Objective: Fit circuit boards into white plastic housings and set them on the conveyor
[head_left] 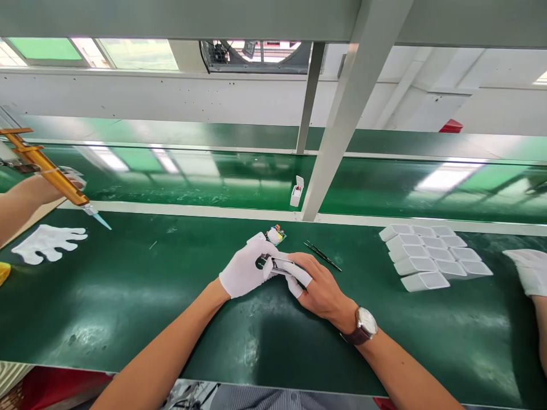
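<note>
My left hand (248, 266), in a white glove, has its fingers curled round a small white part with a dark inside (278, 265). My right hand (321, 290) pinches the same part from the other side; white covers sit on some fingers and a watch is on the wrist. Fingers hide much of the part, so its exact kind is unclear. Just beyond my left fingertips is a small circuit board (277, 234) with colourful components; whether the glove touches it I cannot tell. Dark tweezers (322, 254) lie on the green tabletop to the right.
Several white open boxes (427, 251) stand in rows at right. A co-worker's gloved hand (527, 270) rests at the right edge. At left, another person's arm (25, 202) is behind an amber syringe dispenser (60, 179). A white glove (50, 244) lies below. A post (342, 125) rises ahead.
</note>
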A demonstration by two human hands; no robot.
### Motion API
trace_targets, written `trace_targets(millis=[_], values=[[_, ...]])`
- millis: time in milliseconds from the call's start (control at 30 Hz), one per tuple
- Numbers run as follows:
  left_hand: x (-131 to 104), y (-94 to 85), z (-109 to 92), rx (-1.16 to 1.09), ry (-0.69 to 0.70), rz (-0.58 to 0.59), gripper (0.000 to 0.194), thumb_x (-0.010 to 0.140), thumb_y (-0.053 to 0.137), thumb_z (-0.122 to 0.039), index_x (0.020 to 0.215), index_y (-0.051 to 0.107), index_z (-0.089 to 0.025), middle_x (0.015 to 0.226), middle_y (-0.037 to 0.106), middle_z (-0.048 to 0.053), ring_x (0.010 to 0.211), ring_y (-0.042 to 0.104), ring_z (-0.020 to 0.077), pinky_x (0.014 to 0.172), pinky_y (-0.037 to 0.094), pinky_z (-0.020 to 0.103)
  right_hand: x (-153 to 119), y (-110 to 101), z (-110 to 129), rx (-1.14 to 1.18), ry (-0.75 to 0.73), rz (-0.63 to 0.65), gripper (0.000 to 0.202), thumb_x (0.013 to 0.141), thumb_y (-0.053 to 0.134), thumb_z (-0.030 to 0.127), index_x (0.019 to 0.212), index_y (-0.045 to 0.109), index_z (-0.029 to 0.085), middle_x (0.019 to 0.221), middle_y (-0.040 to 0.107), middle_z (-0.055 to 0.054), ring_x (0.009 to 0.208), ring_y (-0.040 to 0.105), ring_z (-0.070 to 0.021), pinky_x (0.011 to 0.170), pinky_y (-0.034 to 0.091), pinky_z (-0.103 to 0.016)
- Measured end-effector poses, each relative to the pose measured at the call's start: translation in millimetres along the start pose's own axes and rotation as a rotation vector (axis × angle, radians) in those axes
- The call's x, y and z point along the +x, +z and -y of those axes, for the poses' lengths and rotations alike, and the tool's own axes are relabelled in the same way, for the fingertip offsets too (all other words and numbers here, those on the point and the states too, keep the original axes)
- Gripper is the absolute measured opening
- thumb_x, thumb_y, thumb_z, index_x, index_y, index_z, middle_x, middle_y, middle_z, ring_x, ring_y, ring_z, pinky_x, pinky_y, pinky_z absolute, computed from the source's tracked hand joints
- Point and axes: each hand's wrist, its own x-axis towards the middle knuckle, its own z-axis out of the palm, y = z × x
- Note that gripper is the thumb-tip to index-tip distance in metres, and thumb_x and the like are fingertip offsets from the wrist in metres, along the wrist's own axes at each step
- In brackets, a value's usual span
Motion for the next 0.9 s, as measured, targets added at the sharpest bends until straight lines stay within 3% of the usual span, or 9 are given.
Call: trace_targets(millis=[67, 133, 200, 300, 400, 533, 667, 900], values=[[-1, 2.8, 0, -0.016, -0.046, 0.010, 0.023, 0.079, 0.077, -0.025, 0.099, 0.066, -0.024, 0.098, 0.073, 0.001, 0.093, 0.069, 0.0197, 0.088, 0.056, 0.035, -1, 1, 1, 0.034, 0.055, 0.009, 0.049, 0.092, 0.056, 0.008, 0.137, 0.055, 0.025, 0.128, 0.061, -0.013, 0.118, 0.060, -0.0260, 0.097, 0.058, -0.044], [-2, 7.8, -3, -0.024, -0.116, -0.023, 0.028, 0.078, 0.078, -0.028, 0.103, 0.065, -0.024, 0.101, 0.072, 0.001, 0.090, 0.069, 0.0195, 0.085, 0.057, 0.036, 0, 2, 2, 0.181, 0.200, -0.058, 0.039, 0.093, 0.056, 0.012, 0.128, 0.063, 0.028, 0.124, 0.062, -0.011, 0.114, 0.062, -0.0244, 0.096, 0.058, -0.044], [-4, 14.6, -6, -0.014, -0.134, -0.100, 0.050, 0.069, 0.085, -0.029, 0.113, 0.062, -0.023, 0.112, 0.069, 0.005, 0.101, 0.068, 0.0241, 0.088, 0.057, 0.040, 2, 4, 5, 0.478, 0.440, -0.175, 0.028, 0.093, 0.060, 0.019, 0.119, 0.067, 0.028, 0.117, 0.066, -0.008, 0.106, 0.065, -0.0223, 0.093, 0.058, -0.042], [-8, 25.1, -13, 0.034, -0.039, -0.181, 0.083, 0.049, 0.096, -0.024, 0.122, 0.056, -0.022, 0.125, 0.063, 0.011, 0.122, 0.059, 0.0342, 0.099, 0.053, 0.049, 7, 5, 9, 1.041, 0.833, -0.269, 0.020, 0.090, 0.069, 0.031, 0.110, 0.070, 0.025, 0.106, 0.071, -0.005, 0.094, 0.068, -0.0211, 0.084, 0.059, -0.039], [-11, 30.9, -19, 0.041, 0.053, -0.239, 0.084, 0.048, 0.096, -0.021, 0.121, 0.055, -0.022, 0.121, 0.065, 0.011, 0.119, 0.061, 0.0346, 0.099, 0.054, 0.051, 13, 3, 13, 1.444, 1.066, -0.243, 0.025, 0.086, 0.074, 0.033, 0.108, 0.072, 0.021, 0.100, 0.073, -0.004, 0.087, 0.067, -0.0187, 0.077, 0.058, -0.033], [-13, 30.7, -28, 0.016, 0.006, -0.289, 0.082, 0.050, 0.096, -0.023, 0.121, 0.056, -0.022, 0.120, 0.067, 0.010, 0.114, 0.065, 0.0322, 0.097, 0.056, 0.048, 18, 0, 17, 1.660, 1.148, -0.221, 0.026, 0.084, 0.076, 0.026, 0.108, 0.073, 0.020, 0.092, 0.072, -0.002, 0.075, 0.063, -0.0128, 0.063, 0.052, -0.023], [-14, 30.1, -33, 0.011, -0.093, -0.286, 0.077, 0.054, 0.094, -0.023, 0.121, 0.058, -0.024, 0.120, 0.069, 0.008, 0.111, 0.067, 0.0298, 0.094, 0.058, 0.044, 19, -1, 19, 1.676, 1.177, -0.197, 0.028, 0.083, 0.076, 0.027, 0.110, 0.073, 0.019, 0.095, 0.073, -0.003, 0.080, 0.063, -0.0141, 0.067, 0.053, -0.024], [-14, 29.9, -33, 0.021, -0.053, -0.309, 0.070, 0.056, 0.093, -0.024, 0.118, 0.059, -0.024, 0.117, 0.071, 0.007, 0.112, 0.067, 0.0294, 0.092, 0.058, 0.043, 16, 3, 17, 1.659, 1.165, -0.195, 0.021, 0.082, 0.078, 0.031, 0.101, 0.075, 0.023, 0.096, 0.072, -0.001, 0.079, 0.063, -0.0138, 0.068, 0.052, -0.025]])
